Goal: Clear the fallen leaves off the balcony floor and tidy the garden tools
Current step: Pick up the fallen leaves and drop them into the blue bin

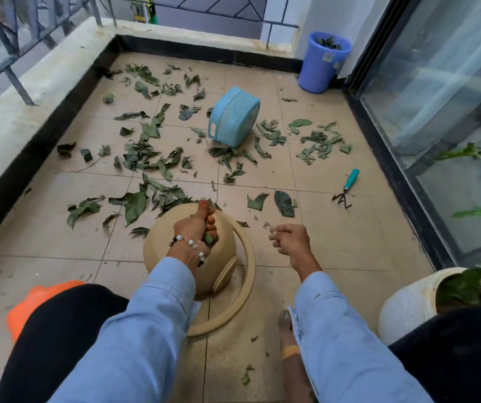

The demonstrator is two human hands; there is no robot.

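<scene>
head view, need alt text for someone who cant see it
A person crouching on a balcony grips a bunch of leaves in the left hand over a beige watering can, right hand empty. Leaves litter the tiled floor around a tipped blue basket and hand rake.

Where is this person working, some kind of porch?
Most likely an apartment balcony: a tiled floor strewn with fallen leaves, bounded by a low ledge with a metal railing and a sliding glass door. A potted plant stands beside it.

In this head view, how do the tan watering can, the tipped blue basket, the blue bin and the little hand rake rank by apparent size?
1. Tan watering can, though it is nearest the camera.
2. Blue basket and blue bin: too alike to rank, and the bin is farther.
3. Hand rake.
</scene>
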